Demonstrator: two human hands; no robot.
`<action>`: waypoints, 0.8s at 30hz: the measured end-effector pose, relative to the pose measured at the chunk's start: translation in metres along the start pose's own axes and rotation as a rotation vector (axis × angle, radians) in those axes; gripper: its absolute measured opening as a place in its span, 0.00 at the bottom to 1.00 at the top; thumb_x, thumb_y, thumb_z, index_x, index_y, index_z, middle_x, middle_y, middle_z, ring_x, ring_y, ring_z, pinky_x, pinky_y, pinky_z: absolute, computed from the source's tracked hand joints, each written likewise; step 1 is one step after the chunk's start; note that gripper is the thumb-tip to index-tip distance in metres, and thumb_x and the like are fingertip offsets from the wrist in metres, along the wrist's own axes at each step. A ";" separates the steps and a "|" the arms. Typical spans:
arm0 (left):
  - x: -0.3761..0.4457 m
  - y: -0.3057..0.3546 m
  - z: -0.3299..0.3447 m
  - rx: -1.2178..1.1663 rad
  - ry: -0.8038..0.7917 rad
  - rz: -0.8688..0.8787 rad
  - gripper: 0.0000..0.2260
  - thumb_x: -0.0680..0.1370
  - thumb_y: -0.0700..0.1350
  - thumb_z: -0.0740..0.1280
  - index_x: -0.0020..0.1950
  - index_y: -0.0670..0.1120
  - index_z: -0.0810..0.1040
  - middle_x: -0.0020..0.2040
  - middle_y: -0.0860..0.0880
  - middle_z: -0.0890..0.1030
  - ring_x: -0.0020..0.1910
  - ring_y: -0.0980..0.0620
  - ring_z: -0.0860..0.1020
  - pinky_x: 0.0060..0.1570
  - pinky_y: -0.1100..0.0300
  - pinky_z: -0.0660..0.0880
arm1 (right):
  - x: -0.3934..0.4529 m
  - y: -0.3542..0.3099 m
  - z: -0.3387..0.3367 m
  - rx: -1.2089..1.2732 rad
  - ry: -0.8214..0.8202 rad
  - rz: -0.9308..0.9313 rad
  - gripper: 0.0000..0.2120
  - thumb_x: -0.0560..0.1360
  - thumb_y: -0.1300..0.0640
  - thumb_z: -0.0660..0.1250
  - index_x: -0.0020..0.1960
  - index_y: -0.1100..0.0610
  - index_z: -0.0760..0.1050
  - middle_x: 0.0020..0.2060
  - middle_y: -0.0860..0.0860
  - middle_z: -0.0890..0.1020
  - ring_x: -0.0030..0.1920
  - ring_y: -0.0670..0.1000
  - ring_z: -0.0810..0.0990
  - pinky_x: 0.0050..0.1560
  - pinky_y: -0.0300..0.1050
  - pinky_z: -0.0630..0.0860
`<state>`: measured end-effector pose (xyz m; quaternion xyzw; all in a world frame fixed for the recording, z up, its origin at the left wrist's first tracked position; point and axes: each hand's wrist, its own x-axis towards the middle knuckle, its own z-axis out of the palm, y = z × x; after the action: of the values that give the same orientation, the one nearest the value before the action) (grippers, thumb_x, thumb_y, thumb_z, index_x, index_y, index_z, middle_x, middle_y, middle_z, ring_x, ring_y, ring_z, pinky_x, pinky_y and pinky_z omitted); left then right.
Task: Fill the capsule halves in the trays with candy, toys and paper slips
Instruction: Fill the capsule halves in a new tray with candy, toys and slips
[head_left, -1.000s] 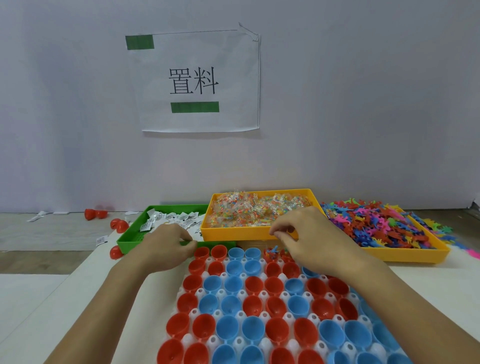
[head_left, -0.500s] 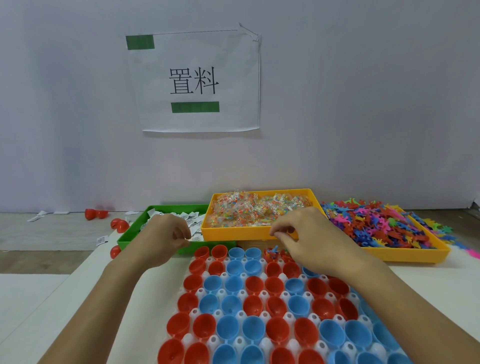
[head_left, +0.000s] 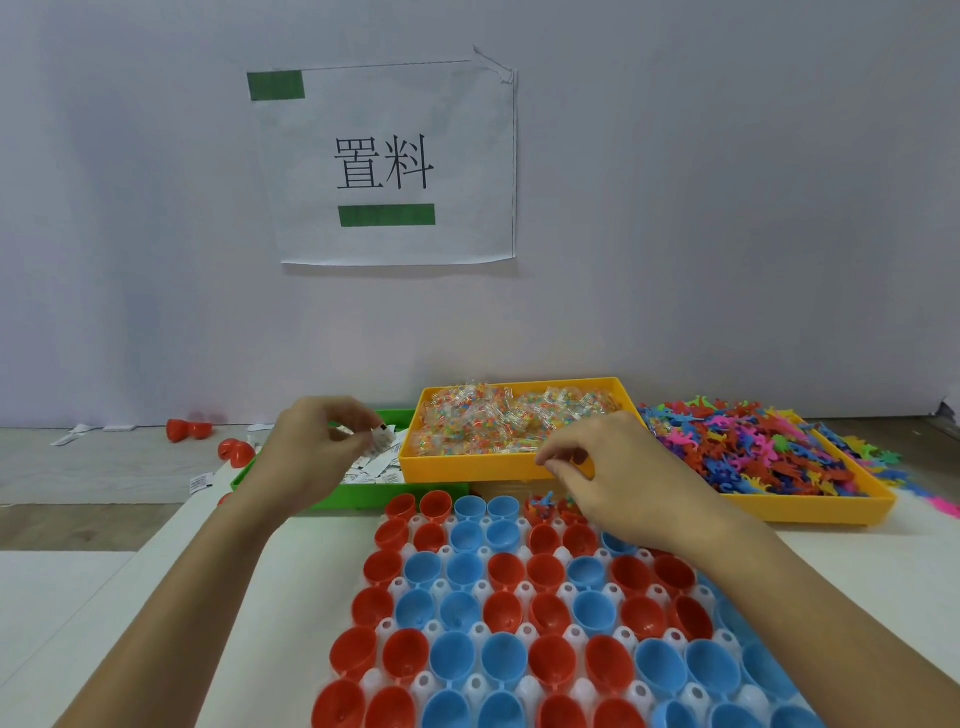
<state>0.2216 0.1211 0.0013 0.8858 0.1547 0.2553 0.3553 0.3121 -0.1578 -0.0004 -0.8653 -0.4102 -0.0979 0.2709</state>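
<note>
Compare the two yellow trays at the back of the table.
The middle yellow tray holds clear-wrapped candy; the right yellow tray holds bright plastic toys. The candy lies within its rim; the toys heap up and spill over the right edge. Both are shallow, rectangular and full.

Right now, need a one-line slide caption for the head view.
Left hand pinches paper slips above the green tray; right hand works over red and blue capsule halves.

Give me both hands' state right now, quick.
Left hand: pinching paper slips above the green tray.
Right hand: fingers curled; contents cannot be told.
</note>
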 end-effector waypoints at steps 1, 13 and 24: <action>-0.001 0.005 0.000 -0.077 -0.005 -0.011 0.07 0.77 0.38 0.71 0.44 0.50 0.83 0.43 0.52 0.84 0.42 0.47 0.83 0.40 0.57 0.77 | 0.000 -0.001 0.000 0.021 0.003 0.003 0.09 0.79 0.55 0.66 0.55 0.49 0.84 0.47 0.42 0.84 0.47 0.41 0.80 0.52 0.36 0.77; -0.032 0.086 0.031 -0.421 -0.263 0.200 0.10 0.75 0.35 0.72 0.52 0.48 0.82 0.38 0.50 0.82 0.38 0.53 0.82 0.45 0.59 0.81 | 0.002 -0.015 -0.009 0.566 0.145 0.038 0.05 0.76 0.55 0.73 0.51 0.50 0.84 0.42 0.44 0.86 0.46 0.41 0.84 0.49 0.34 0.79; -0.035 0.079 0.058 -0.039 -0.182 0.314 0.06 0.75 0.39 0.72 0.47 0.49 0.81 0.41 0.51 0.82 0.39 0.57 0.79 0.38 0.70 0.73 | 0.004 0.000 -0.004 0.376 0.210 0.129 0.06 0.75 0.61 0.73 0.41 0.52 0.85 0.33 0.41 0.84 0.38 0.38 0.82 0.40 0.29 0.76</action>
<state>0.2326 0.0175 0.0096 0.9115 -0.0233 0.2295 0.3406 0.3151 -0.1579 0.0045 -0.8090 -0.3346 -0.0918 0.4745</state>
